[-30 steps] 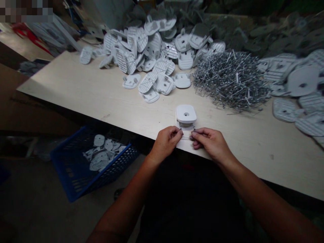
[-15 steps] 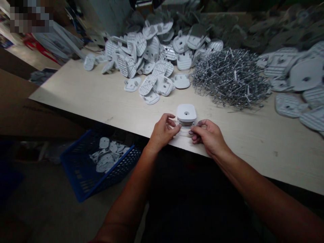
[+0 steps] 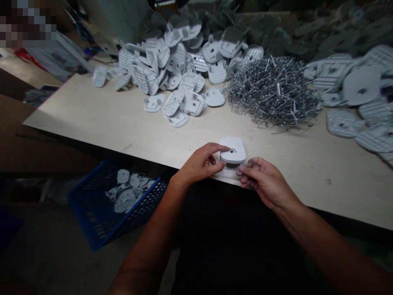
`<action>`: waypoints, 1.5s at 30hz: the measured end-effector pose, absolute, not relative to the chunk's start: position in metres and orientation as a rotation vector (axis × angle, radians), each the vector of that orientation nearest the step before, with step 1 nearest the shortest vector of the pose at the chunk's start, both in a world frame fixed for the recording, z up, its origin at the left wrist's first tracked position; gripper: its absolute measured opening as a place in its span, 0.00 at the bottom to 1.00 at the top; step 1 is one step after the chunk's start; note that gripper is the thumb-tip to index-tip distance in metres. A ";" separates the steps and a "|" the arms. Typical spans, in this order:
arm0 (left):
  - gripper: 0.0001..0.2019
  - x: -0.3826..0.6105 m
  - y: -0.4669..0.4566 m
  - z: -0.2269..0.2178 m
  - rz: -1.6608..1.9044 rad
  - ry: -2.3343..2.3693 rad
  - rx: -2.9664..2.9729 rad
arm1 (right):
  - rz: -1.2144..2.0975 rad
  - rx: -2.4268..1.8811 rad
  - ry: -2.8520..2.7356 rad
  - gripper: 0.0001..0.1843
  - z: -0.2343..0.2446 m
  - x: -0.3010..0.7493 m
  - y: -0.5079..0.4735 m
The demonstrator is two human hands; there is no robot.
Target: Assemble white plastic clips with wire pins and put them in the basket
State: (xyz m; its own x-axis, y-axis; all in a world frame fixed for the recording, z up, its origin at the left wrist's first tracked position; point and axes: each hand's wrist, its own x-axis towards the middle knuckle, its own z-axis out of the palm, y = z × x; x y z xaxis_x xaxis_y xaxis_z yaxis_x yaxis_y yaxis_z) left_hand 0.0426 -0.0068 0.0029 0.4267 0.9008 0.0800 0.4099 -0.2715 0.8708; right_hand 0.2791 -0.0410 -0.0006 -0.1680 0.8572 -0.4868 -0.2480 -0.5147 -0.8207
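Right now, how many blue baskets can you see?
1: a blue plastic basket below the near edge of the table, holding white plastic pieces. Another could be hidden in the dark.

A heap of wire pins (image 3: 273, 92) lies on the counter (image 3: 92, 110). Left of the heap sits a pile of plastic housings (image 3: 172, 78), right of it more housings (image 3: 362, 86), before it a lone housing (image 3: 232, 150), and farther before it and leftward, below the counter, a mesh basket (image 3: 101, 217).

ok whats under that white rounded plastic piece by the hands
Under the white plastic cap, a pale flat strip shows at its near edge, on the tabletop. Whatever lies directly beneath the cap is covered.
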 end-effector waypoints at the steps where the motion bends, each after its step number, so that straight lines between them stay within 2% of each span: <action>1: 0.21 0.044 -0.008 0.003 0.750 1.116 1.873 | 1.791 -1.295 -0.743 0.27 0.000 0.282 -0.043; 6: 0.25 0.047 -0.009 -0.001 0.739 1.091 1.900 | 1.743 -1.265 -0.750 0.29 -0.003 0.287 -0.045; 10: 0.21 0.053 -0.009 -0.013 0.855 1.173 1.899 | 1.650 -1.236 -0.875 0.27 -0.012 0.288 -0.041; 15: 0.21 0.059 -0.011 -0.022 0.920 1.213 1.836 | 1.432 -1.221 -1.210 0.22 -0.018 0.308 -0.035; 19: 0.21 0.060 -0.010 -0.021 0.940 1.216 1.793 | 1.253 -1.269 -1.537 0.27 -0.018 0.319 -0.024; 21: 0.20 0.060 -0.009 -0.021 0.946 1.219 1.784 | 1.211 -1.275 -1.636 0.27 -0.020 0.318 -0.016; 25: 0.20 0.065 -0.010 -0.026 0.993 1.240 1.803 | 1.273 -1.255 -1.566 0.21 -0.032 0.311 -0.003; 29: 0.16 0.071 -0.011 -0.035 1.088 1.315 1.832 | 1.106 -1.258 -1.584 0.16 -0.043 0.305 0.002; 34: 0.14 0.070 -0.008 -0.037 1.106 1.277 1.848 | 1.057 -1.266 -1.604 0.17 -0.046 0.304 0.002; 45: 0.19 0.071 -0.012 -0.035 1.113 1.332 1.651 | 1.048 -1.271 -1.565 0.19 -0.044 0.301 -0.001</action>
State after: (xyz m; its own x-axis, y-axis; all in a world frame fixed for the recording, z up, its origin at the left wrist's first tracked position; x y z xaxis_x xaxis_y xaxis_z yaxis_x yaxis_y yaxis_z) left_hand 0.0714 -0.0119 -0.0348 0.0895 0.9800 0.1776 0.3490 -0.1978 0.9160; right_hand 0.3006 -0.0014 -0.0439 -0.1301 0.9863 0.1017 0.2815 0.1351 -0.9500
